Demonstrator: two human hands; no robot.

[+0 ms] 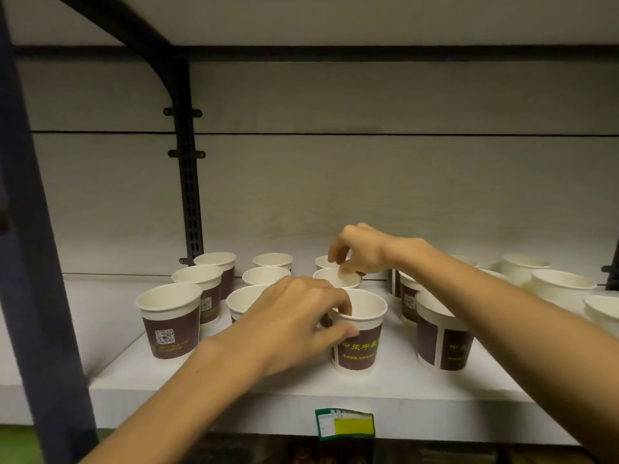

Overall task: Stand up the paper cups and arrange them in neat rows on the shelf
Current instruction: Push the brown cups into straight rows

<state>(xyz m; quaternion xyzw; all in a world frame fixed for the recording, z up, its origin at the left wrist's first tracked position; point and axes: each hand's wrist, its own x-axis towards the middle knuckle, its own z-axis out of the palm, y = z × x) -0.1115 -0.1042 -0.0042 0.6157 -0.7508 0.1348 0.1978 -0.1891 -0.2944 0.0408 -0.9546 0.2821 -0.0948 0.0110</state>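
Observation:
Several white paper cups with brown printed bands stand upright on the white shelf [234,383]. My left hand [294,326] pinches the near rim of a front-row cup [361,333], thumb outside, forefinger inside. My right hand [358,251] reaches further back and pinches the rim of a second-row cup [335,279], fingers on its far edge. A front-left cup [170,323] with a QR code stands alone. Another front cup [442,339] stands under my right forearm, partly hidden.
More upright cups [562,286] crowd the shelf's right side. A dark slotted bracket [191,182] runs up the back wall, and a dark blue post [37,262] stands at the left. A green and yellow price tag [345,425] hangs on the shelf's front edge.

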